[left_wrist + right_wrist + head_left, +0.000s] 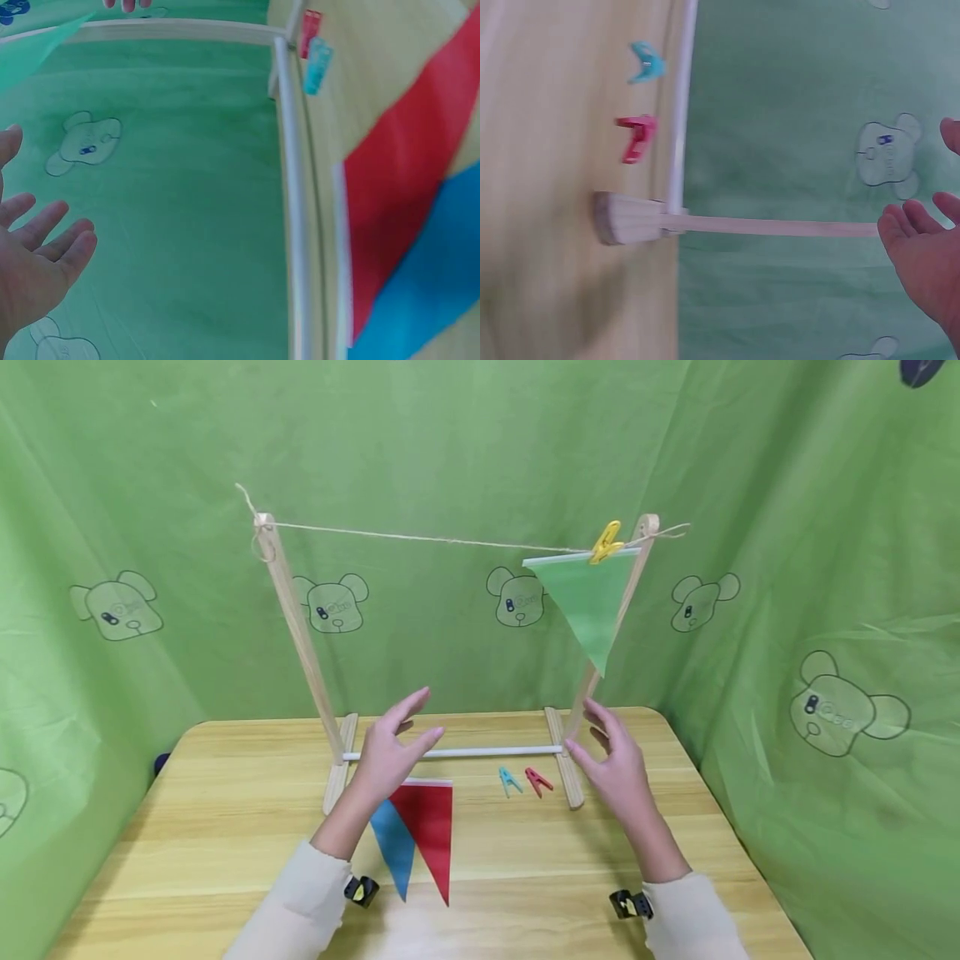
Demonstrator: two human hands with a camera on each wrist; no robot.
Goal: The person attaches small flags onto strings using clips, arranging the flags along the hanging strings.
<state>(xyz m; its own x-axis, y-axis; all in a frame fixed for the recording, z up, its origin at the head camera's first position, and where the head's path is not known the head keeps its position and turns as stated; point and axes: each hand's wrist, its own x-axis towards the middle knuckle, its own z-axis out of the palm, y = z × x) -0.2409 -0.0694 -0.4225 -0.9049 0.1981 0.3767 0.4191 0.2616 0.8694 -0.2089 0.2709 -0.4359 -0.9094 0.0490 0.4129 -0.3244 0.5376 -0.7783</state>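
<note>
Both hands empty. Left hand [386, 752] is held in the air, fingers extended, thumb spread wide; right hand [618, 764] is also spread, fingers slightly bent, by the right post [780, 226], contact can't be confirmed. Under the left arm, red pennant [431, 818] and blue pennant [396, 839] are laid overlapping on the table [225, 827]; blue's upper part is hidden. Above the right hand, green pennant [585, 597] is pinned to the string [420, 537] by the yellow clip [606, 543], near the right post. Turquoise clip [507, 777] and red clip [534, 777] are placed on the table in front of the white rod [495, 751]. Step in hand judged as clipping pennants up: one done, two to go. Best done with the pennant lifted alone by its white band, band brought flush to the string, clip squeezed fully and seated over both at mid-band; string shouldn't be yanked. Green's clip is set right of mid-band, so some recentring may be wanted. Orientation: green is hung tip down, long axis near vertical, band's left end slightly lower. Red and blue are laid tips toward the person, long axes roughly fore-and-aft; red's band is turned away.
</note>
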